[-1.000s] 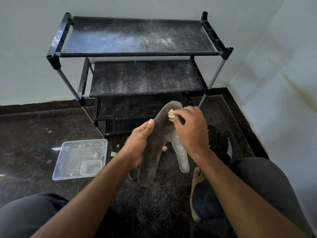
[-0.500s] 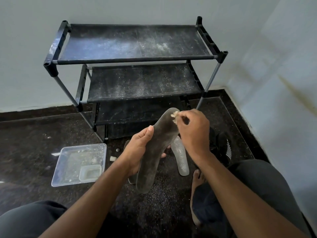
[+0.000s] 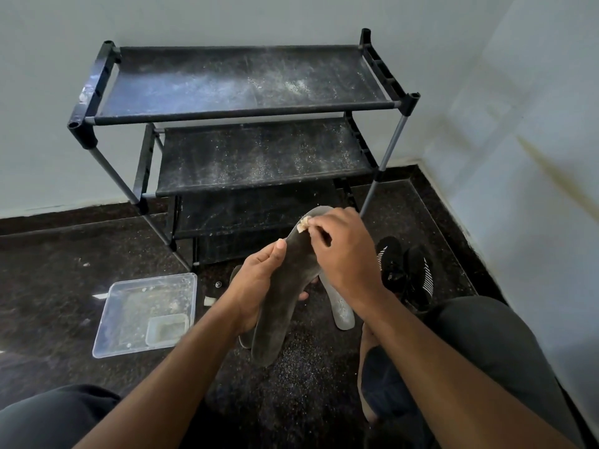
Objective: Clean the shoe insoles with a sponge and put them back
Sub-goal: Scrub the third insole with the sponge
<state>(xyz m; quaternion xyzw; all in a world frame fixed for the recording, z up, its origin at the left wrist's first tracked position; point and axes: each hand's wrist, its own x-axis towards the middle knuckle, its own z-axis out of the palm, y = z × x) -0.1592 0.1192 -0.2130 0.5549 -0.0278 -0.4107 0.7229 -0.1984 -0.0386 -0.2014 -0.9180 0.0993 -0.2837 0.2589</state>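
Note:
My left hand point(image 3: 256, 286) grips a dark grey insole point(image 3: 285, 293) by its middle, toe end tilted up and away from me. My right hand point(image 3: 343, 254) pinches a small tan piece of sponge point(image 3: 303, 225) and presses it on the insole's toe end. A second, lighter grey insole point(image 3: 340, 306) lies on the floor behind, partly hidden by my right wrist. Another insole edge point(image 3: 243, 340) peeks out under my left hand. A pair of black shoes point(image 3: 405, 273) with white stripes stands on the floor to the right.
A dusty black three-tier shoe rack point(image 3: 246, 102) stands against the wall ahead. A clear plastic tray point(image 3: 110, 319) with a small tub in it sits on the dark floor at left. A small sponge scrap point(image 3: 209, 301) lies beside it. My bare foot point(image 3: 368, 338) and knees frame the bottom.
My right hand with the sponge has slid along the insole's toe end, rubbing it. My left hand keeps the same grip.

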